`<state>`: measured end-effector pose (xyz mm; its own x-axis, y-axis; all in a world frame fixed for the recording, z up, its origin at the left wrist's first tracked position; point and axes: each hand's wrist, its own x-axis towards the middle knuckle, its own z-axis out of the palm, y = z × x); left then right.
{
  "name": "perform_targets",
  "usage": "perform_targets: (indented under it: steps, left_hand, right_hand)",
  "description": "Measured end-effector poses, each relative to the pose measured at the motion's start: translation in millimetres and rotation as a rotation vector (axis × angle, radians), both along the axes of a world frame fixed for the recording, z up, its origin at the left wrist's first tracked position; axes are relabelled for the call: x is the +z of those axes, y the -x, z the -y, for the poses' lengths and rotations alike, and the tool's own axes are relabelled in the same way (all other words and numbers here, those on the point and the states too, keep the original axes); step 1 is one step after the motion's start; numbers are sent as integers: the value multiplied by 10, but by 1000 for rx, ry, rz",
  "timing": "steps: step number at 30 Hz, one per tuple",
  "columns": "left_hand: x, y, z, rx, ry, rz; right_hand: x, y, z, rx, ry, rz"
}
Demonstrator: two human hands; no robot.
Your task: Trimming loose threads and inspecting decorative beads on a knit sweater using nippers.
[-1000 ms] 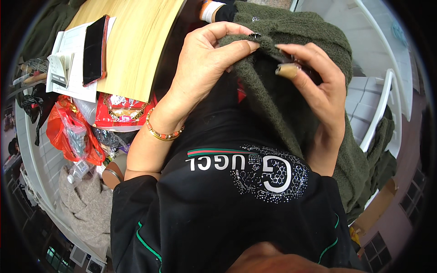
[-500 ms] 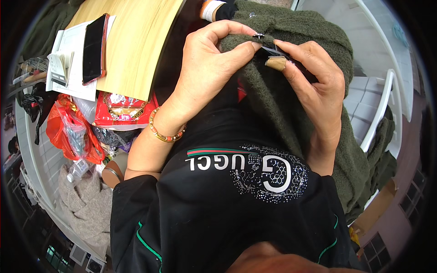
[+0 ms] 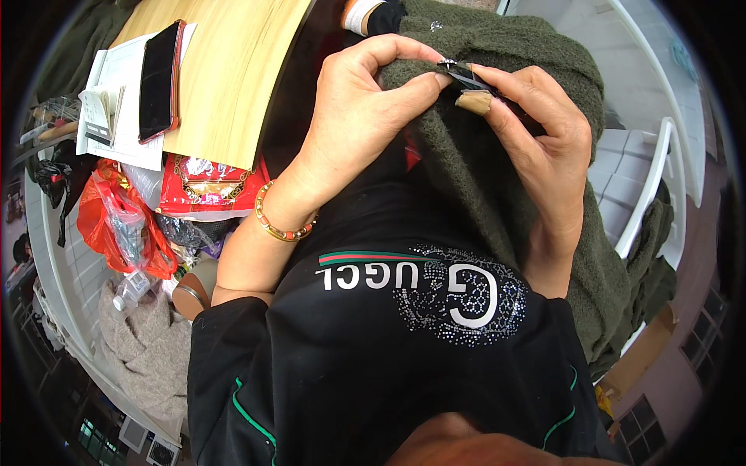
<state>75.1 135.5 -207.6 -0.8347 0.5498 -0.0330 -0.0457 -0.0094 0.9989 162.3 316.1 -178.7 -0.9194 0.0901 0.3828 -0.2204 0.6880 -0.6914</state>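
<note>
A dark green fuzzy knit garment (image 3: 536, 58) hangs over my lap, its edge raised in front of me. My left hand (image 3: 357, 97) pinches that edge between thumb and forefinger, beside a small shiny button (image 3: 447, 62). Close against the button are the narrow blades of dark thread snips (image 3: 465, 79), held in my right hand (image 3: 548, 128). Tan tape (image 3: 474, 102) wraps my right thumb tip. The snips' handle is mostly hidden by the fingers. Another sparkling button (image 3: 436, 26) shows farther up the garment.
On the left, a wooden table (image 3: 225, 78) carries a phone (image 3: 161, 81) and papers (image 3: 116, 70). Below its edge are a red packet (image 3: 210, 190), an orange-red plastic bag (image 3: 116, 221) and a beige knit (image 3: 148, 349). A white-railed rack (image 3: 649, 186) stands at the right.
The snips' blades have turned and moved up to the button beside my left fingertips. My left hand keeps its pinch on the knit, nearly in place.
</note>
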Motion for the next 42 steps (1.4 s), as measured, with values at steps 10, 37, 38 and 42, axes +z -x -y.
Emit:
perform_targets:
  steps: [10,37,38,42]
  left_hand:
    - [-5,-23,6,-31,-4,-8]
    - [-307,-724,-561,-1111,290,-793]
    - [-377,-806,-706,-1160,350,-860]
    - [-562,-1015,-955,-1163,409,-1180]
  right_hand:
    - [54,-46,-68,48,41,132]
    - [1019,5,-658,-374,172,28]
    - [923,-18,-858,-260,58,-92]
    - [1086,28,-789,-179,-50,-124]
